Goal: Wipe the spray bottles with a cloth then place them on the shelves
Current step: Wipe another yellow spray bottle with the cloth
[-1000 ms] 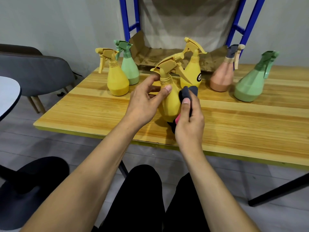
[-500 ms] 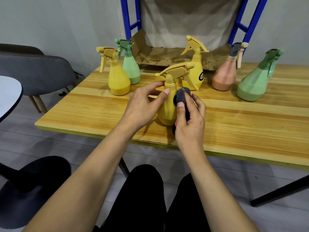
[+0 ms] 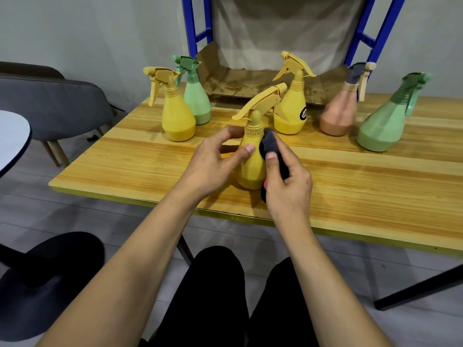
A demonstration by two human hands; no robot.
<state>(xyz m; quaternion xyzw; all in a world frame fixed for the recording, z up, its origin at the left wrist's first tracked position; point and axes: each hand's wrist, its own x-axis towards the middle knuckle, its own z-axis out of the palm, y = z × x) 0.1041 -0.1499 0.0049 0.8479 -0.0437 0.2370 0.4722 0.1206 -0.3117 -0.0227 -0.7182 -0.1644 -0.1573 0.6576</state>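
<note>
A yellow spray bottle [image 3: 251,166] stands near the front of the wooden table [image 3: 363,191], its nozzle pointing up and to the right. My left hand [image 3: 213,164] grips its body from the left, thumb across the front. My right hand [image 3: 288,186] holds a dark cloth [image 3: 271,146] pressed against the bottle's right shoulder. Behind stand a yellow bottle [image 3: 176,116], a green bottle [image 3: 196,98], a yellow labelled bottle [image 3: 292,108], a pink bottle [image 3: 339,113] and a large green bottle [image 3: 383,126].
A blue-framed shelf unit [image 3: 370,28] rises behind the table, with brown cardboard [image 3: 250,81] on its lowest level. A grey chair [image 3: 50,106] and a white round table [image 3: 12,136] are at the left. A black stool [image 3: 50,276] is beside my knees.
The held bottle has been turned, so its nozzle now points up to the right. The cloth has slid up from the body to the shoulder near the neck.
</note>
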